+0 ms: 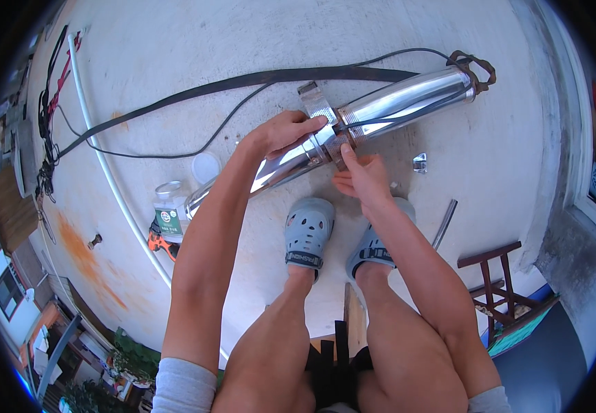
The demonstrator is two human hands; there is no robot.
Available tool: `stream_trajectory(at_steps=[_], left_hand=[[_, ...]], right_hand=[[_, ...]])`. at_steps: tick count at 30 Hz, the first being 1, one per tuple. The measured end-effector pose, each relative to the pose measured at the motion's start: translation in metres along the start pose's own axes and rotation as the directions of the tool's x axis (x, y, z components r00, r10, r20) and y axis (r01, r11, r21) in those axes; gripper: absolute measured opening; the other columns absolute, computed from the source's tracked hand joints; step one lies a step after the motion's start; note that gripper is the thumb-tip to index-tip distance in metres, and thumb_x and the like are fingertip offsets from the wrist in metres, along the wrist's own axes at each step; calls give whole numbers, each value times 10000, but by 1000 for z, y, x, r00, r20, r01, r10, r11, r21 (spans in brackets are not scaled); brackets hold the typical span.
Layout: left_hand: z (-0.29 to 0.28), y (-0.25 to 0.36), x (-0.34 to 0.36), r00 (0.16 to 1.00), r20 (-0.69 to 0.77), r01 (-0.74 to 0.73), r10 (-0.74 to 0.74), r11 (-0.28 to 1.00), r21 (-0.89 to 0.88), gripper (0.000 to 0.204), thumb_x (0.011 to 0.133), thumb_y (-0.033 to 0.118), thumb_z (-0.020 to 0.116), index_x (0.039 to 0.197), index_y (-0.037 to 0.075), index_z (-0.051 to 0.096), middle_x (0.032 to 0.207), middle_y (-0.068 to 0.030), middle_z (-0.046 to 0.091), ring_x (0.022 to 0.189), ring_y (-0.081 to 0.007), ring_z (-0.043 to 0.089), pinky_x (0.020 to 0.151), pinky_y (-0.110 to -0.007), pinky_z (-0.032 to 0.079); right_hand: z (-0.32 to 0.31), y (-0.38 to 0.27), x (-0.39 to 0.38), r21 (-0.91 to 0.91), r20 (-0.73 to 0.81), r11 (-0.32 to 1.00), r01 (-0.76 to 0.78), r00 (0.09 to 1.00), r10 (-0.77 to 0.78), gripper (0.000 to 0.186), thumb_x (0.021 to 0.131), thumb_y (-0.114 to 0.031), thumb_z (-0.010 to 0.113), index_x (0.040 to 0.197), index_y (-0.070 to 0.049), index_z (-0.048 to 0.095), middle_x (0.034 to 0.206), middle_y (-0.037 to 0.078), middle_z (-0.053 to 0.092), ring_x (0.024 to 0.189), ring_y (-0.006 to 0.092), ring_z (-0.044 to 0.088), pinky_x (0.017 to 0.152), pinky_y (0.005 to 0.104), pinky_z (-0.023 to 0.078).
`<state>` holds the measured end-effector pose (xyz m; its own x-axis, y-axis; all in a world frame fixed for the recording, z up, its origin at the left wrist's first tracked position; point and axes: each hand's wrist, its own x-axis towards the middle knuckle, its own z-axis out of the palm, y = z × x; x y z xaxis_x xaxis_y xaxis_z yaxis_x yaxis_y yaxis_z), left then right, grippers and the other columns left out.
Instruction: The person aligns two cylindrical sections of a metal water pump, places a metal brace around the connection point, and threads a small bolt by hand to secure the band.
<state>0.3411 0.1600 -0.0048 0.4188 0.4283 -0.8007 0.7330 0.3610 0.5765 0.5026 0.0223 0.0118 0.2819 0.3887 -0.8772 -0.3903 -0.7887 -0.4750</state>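
A long, shiny steel submersible pump (408, 95) lies slantwise on the pale floor in front of my feet. Around its middle section sits a perforated metal strip (318, 103), one end of which sticks up on the far side. My left hand (285, 135) lies over the pump from the left, closed with its thumb on the strip. From the near side, my right hand (367, 182) pinches the strip's lower part, thumb on top and fingers curled beneath. A thin dark cable (384, 120) runs along the pump past the strip.
A flat black hose (243, 82) stretches behind the pump. At left are a clear jar (168, 199), an orange-handled tool (160, 242) and a white pipe (109, 175). A small metal piece (419, 163), a metal rod (444, 224) and a wooden stool (501, 286) are at right.
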Motion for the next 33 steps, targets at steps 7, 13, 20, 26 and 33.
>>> stream_trajectory(at_steps=[7,13,20,26,33], left_hand=[[8,-6,3,999,-11,-36,34,979,-198,777,880,749,565,1066,-3,629,621,27,490,461,-55,420,385,-261,273],[3,3,1,997,45,62,-56,989,-136,759,899,728,564,1061,-11,617,617,38,471,416,-48,382,357,-241,250],[1,5,-7,998,47,46,-41,992,-120,747,897,649,629,1090,-73,630,739,-30,556,595,-89,470,463,-268,341],[-2,3,-7,998,33,54,-50,989,-136,731,879,658,644,1069,-48,634,715,-14,550,572,-79,484,455,-248,334],[4,4,-15,1000,-17,25,-26,998,-54,852,797,723,674,1090,-76,634,760,-73,601,608,-123,540,482,-269,382]], right_hand=[[-26,-11,18,-99,308,992,84,950,-50,672,905,-437,743,1286,40,461,857,163,673,712,197,698,552,288,573],[-37,-1,47,-453,253,793,407,912,-323,531,866,-357,794,1190,17,601,964,106,704,953,207,682,823,346,560],[-24,8,45,279,329,947,161,910,-252,645,792,-59,836,1329,-10,482,1261,90,582,1163,187,562,1052,322,423],[-21,14,45,362,306,917,168,908,-287,594,802,19,795,1306,-26,484,1218,78,582,1145,175,555,1043,312,436],[-30,15,35,392,314,905,165,901,-300,618,791,53,783,1316,-24,465,1217,95,583,1157,181,567,1032,318,475]])
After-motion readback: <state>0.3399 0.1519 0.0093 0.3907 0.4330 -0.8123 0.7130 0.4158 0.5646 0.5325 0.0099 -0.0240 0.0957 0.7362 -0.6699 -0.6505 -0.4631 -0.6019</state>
